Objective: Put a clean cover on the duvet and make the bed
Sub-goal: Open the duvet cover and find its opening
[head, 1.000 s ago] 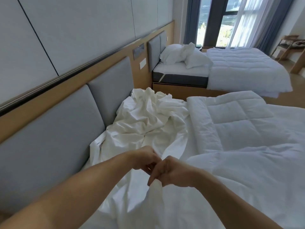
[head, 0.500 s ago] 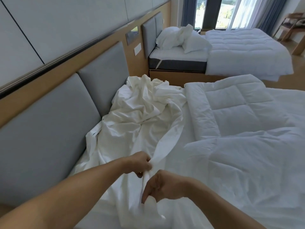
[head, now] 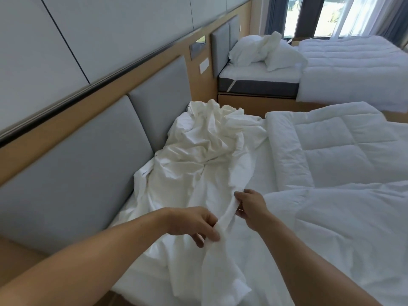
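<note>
While both arms are reaching out over the bed [head: 261, 168], the left hand [head: 192, 223] is pinching a twisted strip of the white cover [head: 205, 146] with curled fingers, and the right hand [head: 251, 207] is gripping it just beyond. The cover is lying crumpled by the grey headboard [head: 72, 168], beside the puffy duvet [head: 342, 151].

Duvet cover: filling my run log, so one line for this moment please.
left hand: grips duvet cover edge | right hand: pinches same edge | duvet: uncovered, lying beside

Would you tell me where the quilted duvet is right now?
In the head view, the quilted duvet lies on the right side of the near bed, beside the crumpled cover by the grey headboard.
</note>
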`<state>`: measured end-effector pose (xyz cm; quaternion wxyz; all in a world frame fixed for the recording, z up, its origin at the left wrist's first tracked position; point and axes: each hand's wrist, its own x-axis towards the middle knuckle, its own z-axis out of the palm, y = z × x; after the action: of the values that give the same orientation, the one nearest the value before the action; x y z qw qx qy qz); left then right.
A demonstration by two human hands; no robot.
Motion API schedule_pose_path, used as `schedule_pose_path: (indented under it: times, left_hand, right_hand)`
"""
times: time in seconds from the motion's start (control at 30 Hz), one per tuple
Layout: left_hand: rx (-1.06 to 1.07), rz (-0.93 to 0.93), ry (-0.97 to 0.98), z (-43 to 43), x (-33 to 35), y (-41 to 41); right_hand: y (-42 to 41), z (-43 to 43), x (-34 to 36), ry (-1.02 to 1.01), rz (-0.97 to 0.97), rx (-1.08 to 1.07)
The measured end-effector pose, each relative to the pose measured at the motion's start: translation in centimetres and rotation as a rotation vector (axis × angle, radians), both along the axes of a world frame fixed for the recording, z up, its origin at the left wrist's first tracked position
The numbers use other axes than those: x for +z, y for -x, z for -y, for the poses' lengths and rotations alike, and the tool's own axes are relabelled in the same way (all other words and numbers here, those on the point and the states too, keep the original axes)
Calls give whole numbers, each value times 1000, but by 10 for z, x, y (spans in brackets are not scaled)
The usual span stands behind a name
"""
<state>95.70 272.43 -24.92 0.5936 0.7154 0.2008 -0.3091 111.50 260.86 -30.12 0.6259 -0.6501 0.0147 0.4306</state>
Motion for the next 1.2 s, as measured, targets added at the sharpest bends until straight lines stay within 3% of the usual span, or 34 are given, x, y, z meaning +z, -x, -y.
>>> schedule_pose_path:
  times: [0.1, 0.17, 0.27, 0.37, 0.5, 0.6, 0.73, 0.83, 0.93, 1.07, 1.2]
  left_hand:
    - [110, -14, -87, -1, 4, -3]
    - [345, 44, -123, -6, 4, -11]
    - [658, 89, -77, -13, 2, -29]
    - [702, 61, -85, -9, 0, -42]
    - [741, 13, -162, -1, -7, -51]
    - [759, -9, -173, 0, -14, -54]
    - [792, 62, -15, -1, -20, -50]
    - [787, 128, 130, 0, -22, -46]
    - [776, 138, 199, 5, -20, -43]
    - [763, 129, 199, 6, -16, -43]
    - [878, 140, 160, 0, -12, -41]
  right_hand:
    - [12, -5, 8, 128, 477, 59]
    - [20, -4, 13, 203, 748, 187]
    - [34, -2, 15, 230, 937, 307]
    - [45, 1, 12, 209, 996, 421]
    - [48, 8, 3, 223, 964, 545]
    - [44, 16, -5, 148, 827, 543]
    - [38, 27, -7, 33, 649, 477]
    - [27, 26, -7, 63, 514, 285]
    - [20, 22, -8, 101, 469, 273]
    - [25, 15, -5, 73, 409, 321]
    - [19, 12, -11, 24, 257, 259]
